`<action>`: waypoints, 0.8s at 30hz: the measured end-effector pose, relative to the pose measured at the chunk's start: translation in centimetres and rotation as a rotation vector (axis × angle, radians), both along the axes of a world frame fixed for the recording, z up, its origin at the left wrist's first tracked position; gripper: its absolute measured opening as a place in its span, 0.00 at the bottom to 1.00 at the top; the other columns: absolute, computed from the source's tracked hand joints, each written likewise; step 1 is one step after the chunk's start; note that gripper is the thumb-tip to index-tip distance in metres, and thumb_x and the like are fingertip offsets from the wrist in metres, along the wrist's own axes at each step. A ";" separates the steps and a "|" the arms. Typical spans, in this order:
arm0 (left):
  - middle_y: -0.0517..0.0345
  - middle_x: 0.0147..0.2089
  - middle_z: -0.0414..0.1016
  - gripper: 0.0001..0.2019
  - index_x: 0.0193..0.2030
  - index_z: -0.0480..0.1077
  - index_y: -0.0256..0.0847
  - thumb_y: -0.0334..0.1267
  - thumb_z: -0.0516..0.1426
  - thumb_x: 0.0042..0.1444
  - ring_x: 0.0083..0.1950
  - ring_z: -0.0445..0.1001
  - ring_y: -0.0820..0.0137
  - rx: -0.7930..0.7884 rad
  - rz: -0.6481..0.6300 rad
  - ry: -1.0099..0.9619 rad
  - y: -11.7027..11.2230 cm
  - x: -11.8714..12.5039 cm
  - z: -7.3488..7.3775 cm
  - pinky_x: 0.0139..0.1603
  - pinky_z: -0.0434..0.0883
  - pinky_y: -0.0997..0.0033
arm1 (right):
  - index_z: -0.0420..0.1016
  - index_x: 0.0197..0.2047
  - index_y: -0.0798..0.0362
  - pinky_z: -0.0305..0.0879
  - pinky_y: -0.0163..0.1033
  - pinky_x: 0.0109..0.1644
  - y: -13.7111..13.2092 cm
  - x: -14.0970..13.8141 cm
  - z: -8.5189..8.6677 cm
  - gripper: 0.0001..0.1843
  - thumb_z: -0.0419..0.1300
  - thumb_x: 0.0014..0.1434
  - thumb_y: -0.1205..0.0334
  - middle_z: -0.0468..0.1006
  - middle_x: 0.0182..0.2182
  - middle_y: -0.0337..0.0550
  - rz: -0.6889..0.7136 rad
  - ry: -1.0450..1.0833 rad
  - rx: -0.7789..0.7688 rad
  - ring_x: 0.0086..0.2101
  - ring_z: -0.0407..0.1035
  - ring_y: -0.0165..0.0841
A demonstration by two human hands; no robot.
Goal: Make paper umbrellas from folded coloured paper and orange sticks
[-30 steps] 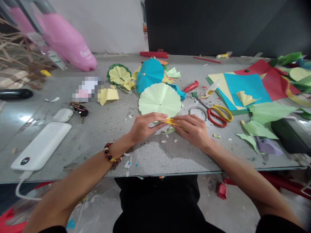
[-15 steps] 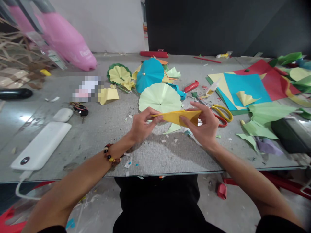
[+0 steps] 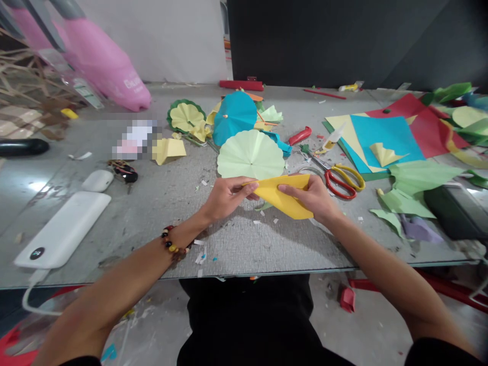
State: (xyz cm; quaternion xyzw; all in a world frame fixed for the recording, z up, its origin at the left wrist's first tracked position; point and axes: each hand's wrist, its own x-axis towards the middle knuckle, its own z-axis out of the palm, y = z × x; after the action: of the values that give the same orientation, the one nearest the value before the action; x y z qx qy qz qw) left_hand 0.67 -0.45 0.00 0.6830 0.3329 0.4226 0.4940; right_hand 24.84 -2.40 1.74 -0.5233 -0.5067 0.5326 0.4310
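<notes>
A folded piece of yellow paper [image 3: 285,195] is held in the air above the near middle of the table. My left hand [image 3: 231,197] pinches its narrow left tip between thumb and fingers. At the wider right end, my right hand [image 3: 314,195] grips it with the thumb on the front face and the fingers hidden behind. Just beyond the paper lies a pale green scalloped paper disc [image 3: 251,155]. Scissors [image 3: 337,178] with red and yellow handles rest to the right of my right hand.
Behind the disc is a blue paper umbrella [image 3: 236,114]. Coloured paper sheets [image 3: 387,134] and green scraps [image 3: 419,183] lie right, near a dark box [image 3: 457,211]. A white power bank [image 3: 64,229], keys [image 3: 125,172] and a pink bottle [image 3: 110,61] are left.
The yellow paper has turned so its broad face shows and its right end hangs lower. My right hand has shifted its grip, its fingers now behind the paper.
</notes>
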 end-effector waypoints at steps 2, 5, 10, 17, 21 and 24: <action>0.50 0.40 0.84 0.16 0.50 0.79 0.35 0.45 0.62 0.63 0.35 0.84 0.70 -0.052 -0.076 0.042 0.3 -0.3 0.0 0.38 0.81 0.76 | 0.82 0.40 0.52 0.71 0.35 0.26 0.1 0.1 -0.1 0.20 0.76 0.47 0.50 0.83 0.32 0.45 0.017 -0.037 0.002 0.27 0.76 0.34; 0.51 0.40 0.84 0.18 0.52 0.79 0.36 0.45 0.64 0.61 0.36 0.83 0.70 -0.113 -0.153 0.103 0.7 -0.8 0.1 0.40 0.80 0.75 | 0.84 0.39 0.52 0.70 0.35 0.27 0.1 0.1 -0.2 0.18 0.75 0.48 0.50 0.84 0.32 0.44 0.032 -0.089 0.077 0.28 0.75 0.32; 0.53 0.40 0.84 0.17 0.48 0.80 0.36 0.46 0.67 0.57 0.36 0.81 0.72 -0.062 -0.200 0.225 0.8 -1.0 0.3 0.36 0.76 0.78 | 0.85 0.39 0.52 0.73 0.37 0.33 0.0 0.2 -0.2 0.17 0.73 0.51 0.50 0.84 0.36 0.44 0.087 -0.197 0.207 0.33 0.77 0.34; 0.53 0.35 0.83 0.14 0.42 0.80 0.34 0.46 0.65 0.59 0.34 0.80 0.71 -0.026 -0.110 0.219 0.5 -0.8 0.6 0.35 0.76 0.76 | 0.82 0.47 0.51 0.77 0.40 0.36 -0.1 0.2 0.1 0.25 0.77 0.45 0.53 0.84 0.37 0.44 0.143 -0.211 0.196 0.34 0.78 0.36; 0.54 0.38 0.83 0.18 0.42 0.79 0.36 0.47 0.70 0.51 0.35 0.82 0.69 -0.022 -0.077 0.164 0.6 -0.6 0.2 0.36 0.79 0.76 | 0.81 0.42 0.52 0.77 0.39 0.31 -0.2 0.0 -0.1 0.21 0.77 0.44 0.55 0.84 0.34 0.45 0.121 -0.166 0.192 0.30 0.77 0.36; 0.54 0.39 0.84 0.27 0.52 0.76 0.39 0.46 0.73 0.46 0.38 0.84 0.66 -0.026 0.011 0.082 0.2 -0.2 -0.2 0.40 0.81 0.73 | 0.81 0.41 0.53 0.76 0.39 0.29 -0.4 -0.2 -0.2 0.21 0.77 0.45 0.54 0.84 0.34 0.47 0.086 -0.120 0.185 0.30 0.76 0.36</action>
State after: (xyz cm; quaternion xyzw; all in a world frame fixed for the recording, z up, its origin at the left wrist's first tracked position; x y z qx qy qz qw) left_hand 0.45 -0.22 -0.17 0.6912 0.3623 0.3926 0.4866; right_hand 24.66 -2.77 1.57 -0.4902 -0.6007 0.4689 0.4232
